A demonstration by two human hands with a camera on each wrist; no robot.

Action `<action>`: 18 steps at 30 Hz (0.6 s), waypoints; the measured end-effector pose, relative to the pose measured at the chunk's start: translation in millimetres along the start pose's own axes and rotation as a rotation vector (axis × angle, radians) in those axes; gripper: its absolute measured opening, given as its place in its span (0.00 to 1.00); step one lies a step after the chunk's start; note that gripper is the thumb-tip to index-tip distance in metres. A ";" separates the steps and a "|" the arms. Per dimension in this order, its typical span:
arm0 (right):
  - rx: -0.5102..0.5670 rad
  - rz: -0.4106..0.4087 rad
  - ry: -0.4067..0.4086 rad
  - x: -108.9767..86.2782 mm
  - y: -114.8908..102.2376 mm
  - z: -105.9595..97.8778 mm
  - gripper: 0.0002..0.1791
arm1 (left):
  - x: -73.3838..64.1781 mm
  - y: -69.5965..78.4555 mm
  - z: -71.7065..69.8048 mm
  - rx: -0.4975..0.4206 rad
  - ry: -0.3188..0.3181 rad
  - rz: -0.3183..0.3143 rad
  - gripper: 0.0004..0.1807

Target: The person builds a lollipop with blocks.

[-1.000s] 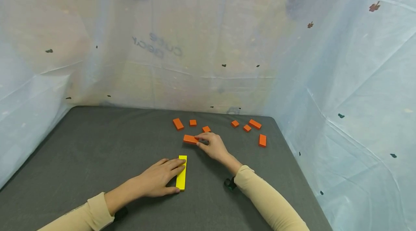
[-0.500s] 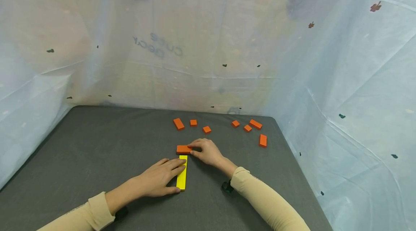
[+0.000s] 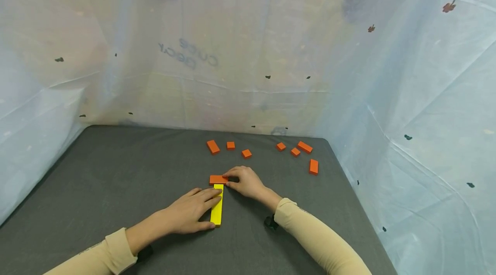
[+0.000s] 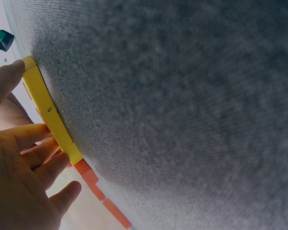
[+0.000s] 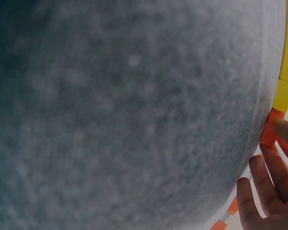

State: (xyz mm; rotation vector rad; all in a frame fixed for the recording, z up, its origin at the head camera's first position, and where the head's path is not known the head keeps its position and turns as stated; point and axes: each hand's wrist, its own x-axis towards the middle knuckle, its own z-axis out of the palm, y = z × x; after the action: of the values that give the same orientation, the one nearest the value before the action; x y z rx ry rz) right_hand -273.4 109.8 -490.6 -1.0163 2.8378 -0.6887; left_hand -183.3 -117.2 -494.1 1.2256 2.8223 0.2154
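A long yellow bar (image 3: 217,215) lies on the grey table, pointing away from me; in the left wrist view the yellow bar (image 4: 49,109) shows seams near both ends. My left hand (image 3: 187,214) rests against it from the left, fingers spread over its far part and thumb at its near end. Between the thumb and fingers of my right hand (image 3: 249,183) an orange block (image 3: 215,179) is pinched by its right end. That block lies crosswise at the bar's far end. In the right wrist view the orange block (image 5: 271,128) meets the yellow.
Farther back on the table (image 3: 135,171) are several loose orange pieces: an oblong block (image 3: 213,147), small squares such as the square block (image 3: 246,154), and another oblong block (image 3: 313,167) at the right. A plastic sheet (image 3: 232,60) hangs behind and along the sides.
My right hand has brought the orange block left and toward me, from beyond the yellow bar to its far end. The left hand and the bar have stayed in place.
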 end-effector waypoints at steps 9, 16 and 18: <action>-0.015 0.003 -0.006 0.5 0.2 0.5 0.17 | -0.1 0.3 -0.7 0.001 -0.009 -0.009 0.44; -0.018 0.002 0.000 -1.4 0.1 0.5 0.17 | -0.5 0.1 0.1 -0.005 -0.003 -0.006 0.45; -0.018 0.010 -0.002 -1.8 0.1 0.7 0.17 | -0.5 0.0 0.4 -0.003 -0.003 -0.005 0.45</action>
State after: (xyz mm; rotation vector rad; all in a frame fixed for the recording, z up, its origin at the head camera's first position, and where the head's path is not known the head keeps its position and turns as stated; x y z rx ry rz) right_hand -271.9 110.7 -491.4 -1.0034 2.8506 -0.6617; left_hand -183.0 -117.6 -494.5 1.2174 2.8212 0.2172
